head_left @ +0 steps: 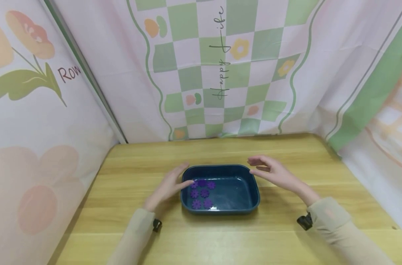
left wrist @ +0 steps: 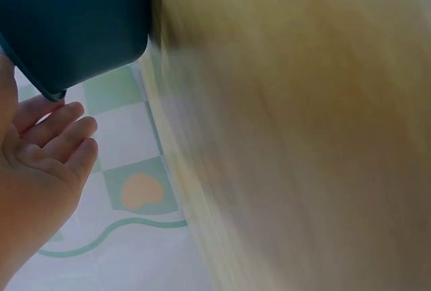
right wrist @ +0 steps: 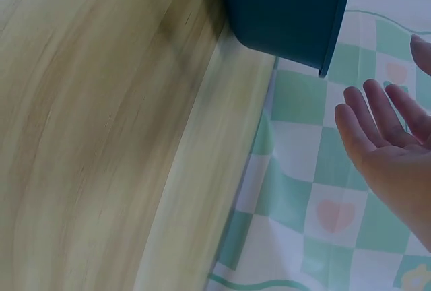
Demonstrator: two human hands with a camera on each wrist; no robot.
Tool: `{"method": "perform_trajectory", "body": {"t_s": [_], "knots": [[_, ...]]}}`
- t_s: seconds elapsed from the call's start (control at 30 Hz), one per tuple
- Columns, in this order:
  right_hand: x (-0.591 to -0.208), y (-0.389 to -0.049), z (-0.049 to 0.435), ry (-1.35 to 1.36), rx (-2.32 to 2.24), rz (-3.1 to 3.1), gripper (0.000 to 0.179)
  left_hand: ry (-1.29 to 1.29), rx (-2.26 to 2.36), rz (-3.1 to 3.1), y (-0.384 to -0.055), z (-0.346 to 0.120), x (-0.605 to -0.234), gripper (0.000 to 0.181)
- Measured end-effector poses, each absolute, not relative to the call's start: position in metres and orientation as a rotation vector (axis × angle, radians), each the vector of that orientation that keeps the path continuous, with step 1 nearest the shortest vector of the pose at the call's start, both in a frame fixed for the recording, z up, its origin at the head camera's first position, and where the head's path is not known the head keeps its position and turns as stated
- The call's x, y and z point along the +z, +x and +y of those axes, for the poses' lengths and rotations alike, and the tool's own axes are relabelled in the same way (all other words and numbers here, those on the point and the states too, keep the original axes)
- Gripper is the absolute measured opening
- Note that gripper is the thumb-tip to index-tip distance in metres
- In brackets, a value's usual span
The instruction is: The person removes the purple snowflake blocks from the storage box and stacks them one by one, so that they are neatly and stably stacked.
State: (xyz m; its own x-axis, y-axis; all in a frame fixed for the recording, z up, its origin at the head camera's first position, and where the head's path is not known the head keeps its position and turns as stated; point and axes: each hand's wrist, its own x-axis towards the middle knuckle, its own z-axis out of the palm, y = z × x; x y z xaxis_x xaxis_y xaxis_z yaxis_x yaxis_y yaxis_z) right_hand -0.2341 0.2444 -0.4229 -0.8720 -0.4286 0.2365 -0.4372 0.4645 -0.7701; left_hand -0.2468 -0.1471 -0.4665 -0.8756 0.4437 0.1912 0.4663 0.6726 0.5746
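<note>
A dark blue rectangular plastic tub sits on the wooden table, its long side facing me. Several purple flower-shaped pieces lie flat on the tub's floor, grouped at its left end. My left hand is at the tub's left rim, the thumb reaching over the edge above the flowers and the other fingers outside. In the left wrist view those fingers are loosely bent, right beside the rim corner. Off the tub's back right corner, my right hand hovers with relaxed fingers, holding nothing; the right wrist view shows its palm.
The wooden table extends around the tub on every side. Behind it hangs a checked green and white curtain, with printed fabric along the left. Black wrist devices, such as the right one, sit by both sleeves.
</note>
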Motion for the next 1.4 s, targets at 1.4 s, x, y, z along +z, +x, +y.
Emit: {"method": "perform_trajectory", "body": {"t_s": [1.4], "knots": [[-0.412, -0.241, 0.203, 0.982, 1.440, -2.808, 0.041, -0.757, -1.059, -2.863, -0.248, -0.147, -0.468, 0.073]]}}
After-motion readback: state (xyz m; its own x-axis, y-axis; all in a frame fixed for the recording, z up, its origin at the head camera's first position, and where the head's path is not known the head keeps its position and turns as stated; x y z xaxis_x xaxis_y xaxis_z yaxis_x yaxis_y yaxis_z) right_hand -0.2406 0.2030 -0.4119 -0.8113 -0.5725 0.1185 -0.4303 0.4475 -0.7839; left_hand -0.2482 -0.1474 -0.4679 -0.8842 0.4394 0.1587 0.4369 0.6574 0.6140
